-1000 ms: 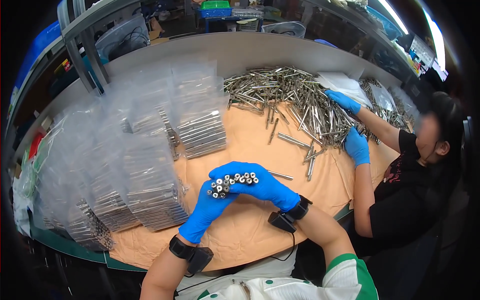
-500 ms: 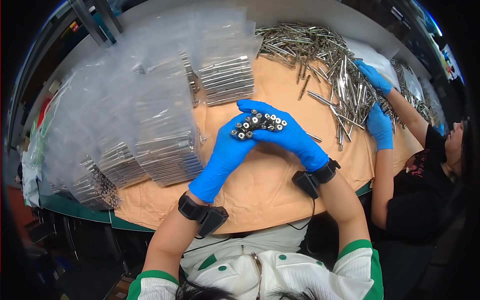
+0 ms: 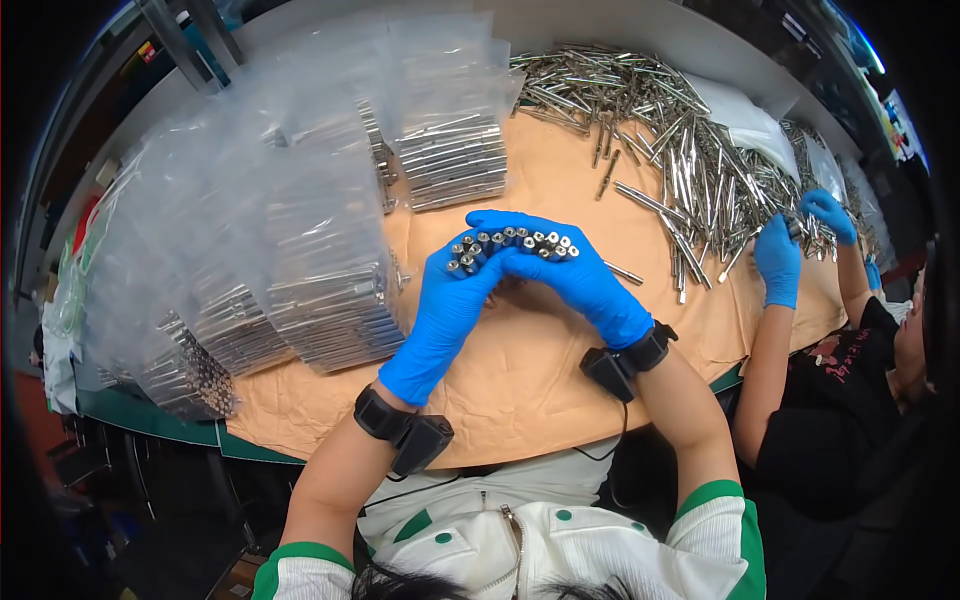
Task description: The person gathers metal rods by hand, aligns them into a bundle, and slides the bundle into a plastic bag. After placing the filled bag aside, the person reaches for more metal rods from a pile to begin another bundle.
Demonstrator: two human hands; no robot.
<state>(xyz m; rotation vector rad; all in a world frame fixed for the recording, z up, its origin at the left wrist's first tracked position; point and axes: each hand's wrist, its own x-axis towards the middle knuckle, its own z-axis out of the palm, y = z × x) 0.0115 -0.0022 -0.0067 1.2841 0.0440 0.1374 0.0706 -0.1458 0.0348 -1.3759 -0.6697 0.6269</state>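
Note:
In blue gloves, my left hand (image 3: 447, 300) and my right hand (image 3: 590, 295) close together around one bundle of slim metal rods (image 3: 510, 241). Their round, hollow-looking ends point up toward me in a curved double row. Both thumbs press along the near side of the bundle, while fingers wrap its far side. The lower lengths of the rods are hidden by the gloves. Just beyond my hands stands a clear plastic bag (image 3: 455, 160) filled with stacked rods. Brown paper (image 3: 500, 390) covers the table beneath my hands.
More rod-filled clear bags (image 3: 330, 300) crowd the left side. A large loose heap of metal rods (image 3: 690, 165) spreads over the back right. At the right, a co-worker's blue-gloved hands (image 3: 778, 262) work at the heap's edge. One loose rod (image 3: 625, 272) lies beside my right hand.
The rod ends in my hands have fanned from a tight clump into a wider, more even curve. The co-worker's hands have shifted right and nearer together.

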